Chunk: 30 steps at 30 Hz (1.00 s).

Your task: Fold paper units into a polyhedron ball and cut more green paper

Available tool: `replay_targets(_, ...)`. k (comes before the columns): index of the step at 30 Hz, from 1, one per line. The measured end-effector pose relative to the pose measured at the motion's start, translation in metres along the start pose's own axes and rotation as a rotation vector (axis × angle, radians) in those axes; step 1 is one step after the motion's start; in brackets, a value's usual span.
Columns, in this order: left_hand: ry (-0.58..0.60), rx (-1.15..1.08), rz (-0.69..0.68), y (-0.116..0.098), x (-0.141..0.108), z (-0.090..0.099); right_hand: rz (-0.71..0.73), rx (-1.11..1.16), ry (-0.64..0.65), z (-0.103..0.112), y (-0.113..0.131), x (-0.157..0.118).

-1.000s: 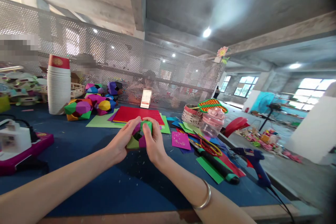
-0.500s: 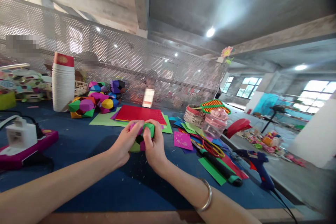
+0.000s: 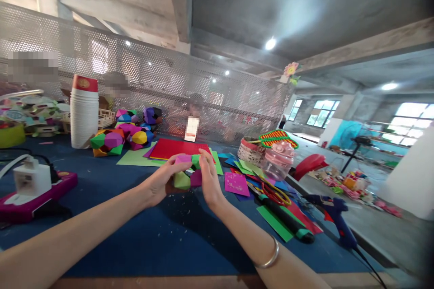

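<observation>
A hollow, many-sided folded-paper ball (image 3: 183, 180) of pink, green, light green and purple faces is held just above the blue tabletop. Around its left side wraps my left hand (image 3: 161, 183), fingers over the top and back. My right hand (image 3: 212, 185) holds the right side, its fingers nearly straight and pressed along the paper; part of the ball is hidden behind it. A dark opening shows between the faces. Just behind lies a stack of red paper sheets (image 3: 181, 148), with a light green sheet (image 3: 135, 156) beneath it.
Finished paper balls (image 3: 108, 142) and stacked paper cups (image 3: 84, 117) stand left, behind a power strip (image 3: 64, 184). On the right lie scissors (image 3: 276, 194), a black-and-green handled tool (image 3: 286, 216), a pink-lidded jar (image 3: 278, 162) and a glue gun (image 3: 334, 214). A phone (image 3: 191, 128) leans at the mesh.
My right hand has loosened from a thumb pinch on the green face, its fingers now straightened along the ball's side. More of the ball's front and its opening show.
</observation>
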<state>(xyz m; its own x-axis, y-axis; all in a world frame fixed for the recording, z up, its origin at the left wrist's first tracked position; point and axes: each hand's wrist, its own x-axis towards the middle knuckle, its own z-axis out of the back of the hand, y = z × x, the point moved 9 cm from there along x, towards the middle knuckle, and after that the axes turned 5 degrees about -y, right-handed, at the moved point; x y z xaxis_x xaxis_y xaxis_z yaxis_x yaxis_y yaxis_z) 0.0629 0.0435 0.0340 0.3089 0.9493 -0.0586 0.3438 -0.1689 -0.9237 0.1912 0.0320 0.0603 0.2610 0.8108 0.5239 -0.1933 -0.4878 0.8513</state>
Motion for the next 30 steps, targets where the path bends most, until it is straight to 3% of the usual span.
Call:
replay_targets(3,-0.013,0.153,-0.067,-0.005,0.006,0.007,-0.054,0.007,-0.026,0.006,-0.008,0.005)
replay_targets(5,-0.088,0.221,-0.146,-0.017,0.013,0.021,-0.076,0.008,-0.050,0.010,-0.013,0.010)
replay_targets(9,-0.318,0.349,-0.394,-0.059,0.025,0.068,-0.117,-0.005,-0.096,0.021,-0.026,0.019)
replay_targets(11,-0.482,0.576,-0.569,-0.084,0.023,0.088,-0.128,-0.014,-0.099,0.023,-0.033,0.021)
replay_targets(12,-0.522,0.587,-0.576,-0.088,0.023,0.097,-0.135,-0.017,-0.095,0.022,-0.036,0.022)
replay_targets(14,-0.480,0.501,-0.479,-0.082,0.029,0.102,-0.144,-0.018,-0.080,0.020,-0.039,0.021)
replay_targets(16,-0.376,0.391,-0.356,-0.066,0.031,0.092,-0.150,-0.013,-0.062,0.016,-0.038,0.017)
replay_targets(21,-0.111,0.240,-0.051,-0.018,0.018,0.039,-0.031,-0.022,0.027,0.005,-0.014,0.005)
replay_targets(25,0.008,0.199,0.111,0.007,0.007,0.017,0.056,0.009,0.143,-0.009,0.003,-0.006)
replay_targets(27,0.024,0.220,0.108,0.008,0.006,0.016,0.029,0.040,0.140,-0.011,0.002,-0.008)
replay_targets(30,-0.056,0.352,-0.148,-0.011,0.007,0.022,-0.109,0.108,0.086,-0.010,-0.010,-0.008)
